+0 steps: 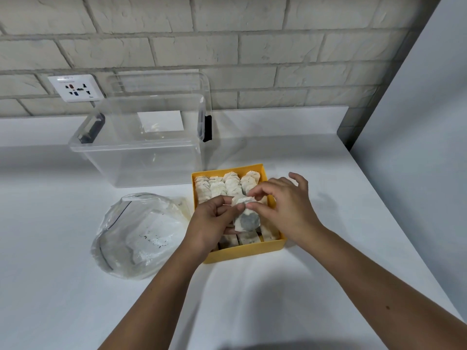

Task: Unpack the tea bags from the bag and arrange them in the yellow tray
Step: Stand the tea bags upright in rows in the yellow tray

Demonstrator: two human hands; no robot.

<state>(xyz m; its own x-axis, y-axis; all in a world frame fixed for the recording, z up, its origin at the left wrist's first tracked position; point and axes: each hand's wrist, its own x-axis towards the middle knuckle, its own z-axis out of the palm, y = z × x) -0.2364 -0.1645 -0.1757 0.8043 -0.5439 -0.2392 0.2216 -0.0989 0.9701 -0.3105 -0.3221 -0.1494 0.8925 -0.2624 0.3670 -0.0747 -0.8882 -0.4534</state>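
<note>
Both forearms reached in from the near edge of the white counter (328, 173) and met over the yellow tray (246, 251). The left hand (211, 223) was curled, thumb and fingers pinching the left side of a tea bag (246, 218); the right hand (283, 205) pinched its upper corner with thumb and forefinger, the other fingers spread and lifted. The tea bag hung upright just above the tray's near half, pale paper with a dark grey patch of leaf showing through. Behind it, rows of pale tea bags (225, 185) stood packed on edge in the tray. A crumpled clear plastic bag (137, 236) lay just left of the tray, and a clear storage box (141, 147) stood behind, against the brick wall (227, 34).
</note>
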